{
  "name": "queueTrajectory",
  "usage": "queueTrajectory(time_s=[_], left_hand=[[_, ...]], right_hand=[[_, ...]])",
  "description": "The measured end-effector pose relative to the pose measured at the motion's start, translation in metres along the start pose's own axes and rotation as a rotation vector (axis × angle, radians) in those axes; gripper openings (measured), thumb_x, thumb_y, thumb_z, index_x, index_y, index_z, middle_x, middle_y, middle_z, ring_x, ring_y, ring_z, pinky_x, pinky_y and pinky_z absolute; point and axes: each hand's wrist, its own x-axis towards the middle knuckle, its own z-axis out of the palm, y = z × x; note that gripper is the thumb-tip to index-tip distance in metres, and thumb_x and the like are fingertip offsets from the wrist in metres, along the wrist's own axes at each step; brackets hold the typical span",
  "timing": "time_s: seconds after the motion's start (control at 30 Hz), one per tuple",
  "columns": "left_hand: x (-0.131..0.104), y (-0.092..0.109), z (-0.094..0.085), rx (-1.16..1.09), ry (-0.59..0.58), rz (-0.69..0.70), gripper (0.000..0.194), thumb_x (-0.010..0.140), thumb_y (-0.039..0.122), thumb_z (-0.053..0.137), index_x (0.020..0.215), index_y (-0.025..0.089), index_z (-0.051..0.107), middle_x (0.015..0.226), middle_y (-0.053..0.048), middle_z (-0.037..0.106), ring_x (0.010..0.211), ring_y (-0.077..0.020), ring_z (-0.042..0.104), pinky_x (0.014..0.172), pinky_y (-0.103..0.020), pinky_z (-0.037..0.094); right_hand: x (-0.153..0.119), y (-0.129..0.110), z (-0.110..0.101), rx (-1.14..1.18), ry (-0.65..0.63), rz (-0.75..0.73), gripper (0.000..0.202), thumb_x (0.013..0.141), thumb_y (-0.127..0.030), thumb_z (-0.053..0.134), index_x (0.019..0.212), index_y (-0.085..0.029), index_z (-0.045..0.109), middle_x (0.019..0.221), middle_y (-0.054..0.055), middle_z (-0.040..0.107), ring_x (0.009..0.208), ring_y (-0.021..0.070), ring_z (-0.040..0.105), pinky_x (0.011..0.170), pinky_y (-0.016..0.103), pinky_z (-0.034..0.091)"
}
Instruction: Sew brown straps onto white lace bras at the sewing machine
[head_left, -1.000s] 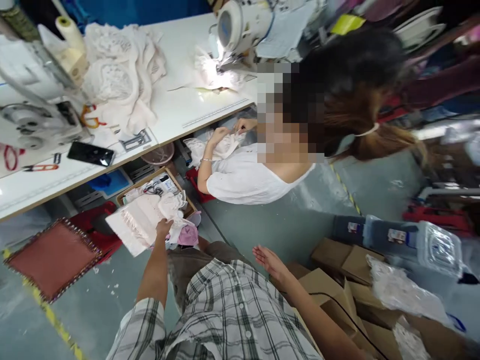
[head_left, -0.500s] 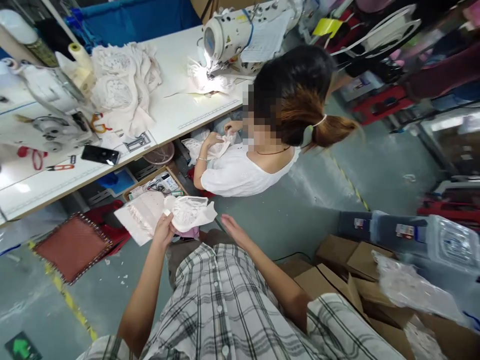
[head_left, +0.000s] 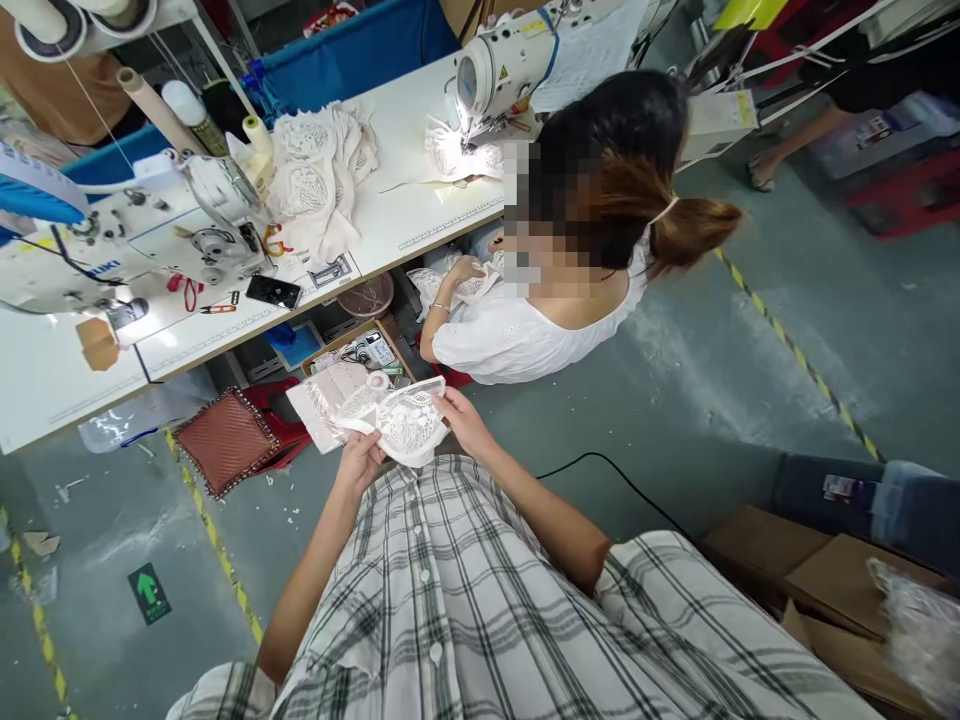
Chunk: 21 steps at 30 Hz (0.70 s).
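Observation:
A white lace garment piece (head_left: 409,422) is stretched between my two hands in front of my shirt. My left hand (head_left: 362,460) pinches its lower left edge, fingers closed. At its upper right edge, my right hand (head_left: 460,415) grips the fabric between thumb and fingers. Just left of the piece lies a pale flat stack (head_left: 322,400) of material, partly covered by the lace. An open box (head_left: 382,345) with small items and cables sits behind it, under the table edge.
A person in a white top (head_left: 525,335) sits at a sewing machine (head_left: 499,65), handling lace. Another machine (head_left: 165,235), a lace pile (head_left: 311,170) and a phone (head_left: 274,291) are on the table (head_left: 420,215). A red-brown stool (head_left: 227,440) stands left; cardboard boxes (head_left: 840,580) lie right.
My right hand has moved from beside the lace piece onto its right edge and closed on it. The piece is now spread between both hands. The camera view has shifted left.

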Motion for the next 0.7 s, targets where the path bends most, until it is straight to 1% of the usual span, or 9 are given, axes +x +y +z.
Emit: queueTrajectory(time_s=[0.03,0.1,0.17,0.2,0.3,0.4,0.5,0.6,0.7], left_hand=[[-0.002,0.003,0.002,-0.020,-0.007,0.012,0.056,0.082,0.013,0.073,0.135,0.023,0.056,0.126,-0.008,0.071,0.107,-0.0201,0.071,0.086,-0.029,0.060],[-0.005,0.010,0.006,-0.062,-0.021,0.032,0.047,0.088,0.028,0.069,0.133,0.020,0.058,0.131,-0.011,0.069,0.119,-0.0247,0.066,0.093,-0.034,0.059],[-0.006,0.016,0.010,-0.098,-0.021,0.047,0.043,0.095,0.042,0.059,0.131,0.019,0.061,0.131,-0.012,0.069,0.125,-0.0268,0.063,0.097,-0.037,0.057],[-0.006,0.019,0.012,-0.111,-0.014,0.053,0.041,0.097,0.043,0.055,0.130,0.019,0.062,0.130,-0.011,0.070,0.126,-0.0262,0.062,0.099,-0.037,0.056],[-0.009,0.026,0.018,-0.134,-0.001,0.066,0.037,0.101,0.033,0.050,0.134,0.018,0.060,0.130,-0.009,0.070,0.131,-0.0226,0.058,0.108,-0.036,0.050],[-0.012,0.033,0.028,-0.142,-0.029,0.072,0.044,0.102,0.032,0.046,0.143,0.017,0.052,0.137,-0.009,0.065,0.138,-0.0225,0.052,0.116,-0.039,0.043],[-0.016,0.038,0.036,-0.145,-0.069,0.069,0.048,0.104,0.031,0.042,0.150,0.019,0.044,0.139,-0.008,0.065,0.138,-0.0201,0.052,0.117,-0.036,0.041],[-0.013,0.041,0.032,-0.178,-0.120,0.051,0.051,0.105,0.031,0.039,0.156,0.026,0.035,0.138,-0.005,0.065,0.133,-0.0183,0.057,0.112,-0.032,0.047],[-0.001,0.040,0.017,-0.237,-0.215,-0.008,0.054,0.105,0.030,0.036,0.159,0.034,0.026,0.137,-0.002,0.065,0.129,-0.0182,0.060,0.107,-0.032,0.051]], right_hand=[[-0.001,-0.004,0.002,0.008,0.003,-0.015,0.033,0.083,-0.049,0.071,0.102,-0.023,0.070,0.086,-0.001,0.065,0.079,0.0145,0.057,0.072,0.026,0.045],[-0.004,-0.011,0.007,0.029,0.000,-0.042,0.030,0.083,-0.049,0.070,0.099,-0.023,0.069,0.086,-0.001,0.064,0.079,0.0145,0.057,0.072,0.025,0.045],[-0.008,-0.017,0.011,0.052,-0.006,-0.061,0.029,0.083,-0.048,0.070,0.097,-0.023,0.069,0.088,0.000,0.064,0.080,0.0150,0.057,0.072,0.025,0.044],[-0.009,-0.020,0.013,0.063,-0.008,-0.067,0.029,0.084,-0.048,0.070,0.098,-0.023,0.069,0.088,0.000,0.064,0.080,0.0153,0.057,0.072,0.026,0.044],[-0.011,-0.027,0.015,0.090,-0.005,-0.083,0.029,0.084,-0.046,0.069,0.101,-0.023,0.069,0.090,0.000,0.066,0.082,0.0163,0.058,0.073,0.026,0.044],[-0.010,-0.032,0.015,0.116,0.009,-0.106,0.027,0.083,-0.043,0.069,0.102,-0.024,0.069,0.092,-0.001,0.066,0.084,0.0161,0.057,0.074,0.026,0.043],[-0.007,-0.037,0.016,0.144,0.025,-0.123,0.026,0.081,-0.042,0.070,0.100,-0.024,0.069,0.089,-0.001,0.065,0.081,0.0152,0.056,0.073,0.025,0.043],[-0.004,-0.042,0.018,0.160,0.040,-0.134,0.029,0.079,-0.045,0.071,0.098,-0.024,0.067,0.086,-0.001,0.065,0.077,0.0150,0.056,0.071,0.026,0.043],[0.000,-0.044,0.018,0.154,0.058,-0.146,0.035,0.077,-0.051,0.073,0.095,-0.022,0.067,0.083,0.000,0.064,0.074,0.0152,0.056,0.069,0.027,0.043]])
